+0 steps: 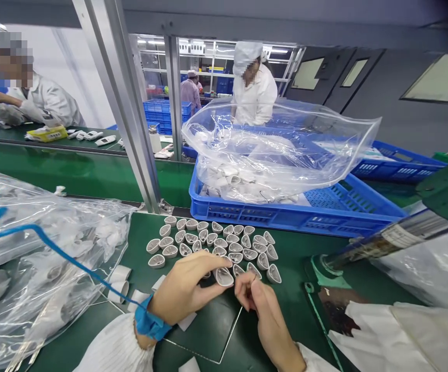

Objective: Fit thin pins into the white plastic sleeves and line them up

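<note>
The left hand (185, 284) has its grip closed on one cup (223, 277), a small, hollow, pale shell with a thin rim and rounded teardrop outline, its open side facing up between thumb and fingers. The right hand (260, 305) is just beside it, its grip pinched, fingers curled in against the thumb; whether anything small sits between them, I cannot tell.

Beyond the hands, many similar cups (220, 242) stand in loose rows on the smooth green counter (293, 305), open sides up, some rounder, some more pointed. Short white sleeves (118, 291) lie to the left, partly behind the left wrist, which wears a blue fabric band (150, 320) joined to a coiled blue cord (65, 256). The cord crosses in front of a crinkled clear plastic bag (73, 222) of pale pieces.

Past the cups, a blue slatted plastic crate (247, 213) carries another clear bag (286, 150), puffed open over white parts. A metal post (119, 103) stands in the way at left. At right, a green-based device (330, 274) with a slanted metal tube stands near white cloth (398, 330). Across the bench, a person (53, 98) in white raises both hands.
</note>
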### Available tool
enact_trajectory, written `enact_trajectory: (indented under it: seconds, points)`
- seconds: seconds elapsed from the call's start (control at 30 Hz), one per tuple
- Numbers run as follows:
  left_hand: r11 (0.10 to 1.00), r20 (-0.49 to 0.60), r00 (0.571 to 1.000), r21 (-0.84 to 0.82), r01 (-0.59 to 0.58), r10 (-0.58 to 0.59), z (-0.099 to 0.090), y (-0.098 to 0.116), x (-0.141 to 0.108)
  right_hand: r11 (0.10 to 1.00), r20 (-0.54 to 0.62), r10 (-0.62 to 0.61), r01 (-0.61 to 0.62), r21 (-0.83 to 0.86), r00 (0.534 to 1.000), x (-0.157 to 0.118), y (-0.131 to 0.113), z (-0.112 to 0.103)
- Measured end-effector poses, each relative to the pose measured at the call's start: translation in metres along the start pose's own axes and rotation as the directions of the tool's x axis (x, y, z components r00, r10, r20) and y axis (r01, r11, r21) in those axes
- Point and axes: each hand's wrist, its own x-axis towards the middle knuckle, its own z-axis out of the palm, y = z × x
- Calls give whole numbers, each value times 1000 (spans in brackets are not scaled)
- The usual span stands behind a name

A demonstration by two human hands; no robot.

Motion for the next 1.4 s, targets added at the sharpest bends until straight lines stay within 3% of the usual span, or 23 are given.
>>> enact_trajectory:
  seconds: [0.07, 0.2, 0.37, 0.67, 0.9, 1.4]
  points:
    - [999, -37, 999, 33, -38, 39, -2, 0, -3, 991, 44, -62, 67, -120, 997, 0, -4, 0]
    - [998, 8, 1000, 63, -26, 25, 1, 1, -5, 907, 72, -244, 253, -337, 967, 3, -13, 1]
    - [999, 75, 997, 34, 29, -32, 4, 0, -7, 839, 58, -383, 373, -396, 922, 7, -15, -1]
    - [997, 210, 977, 73, 23, -38, 0, -3, -15, 837, -18, -419, 379, -396, 908, 10, -9, 0]
    - [997, 211, 977, -63, 50, -36, 1, 0, -9, 841, -55, -412, 356, -407, 910, 11, -11, -1]
    - [994, 217, 976, -96, 48, -27, 5, 2, -10, 862, -3, -340, 310, -401, 940, 12, -13, -9]
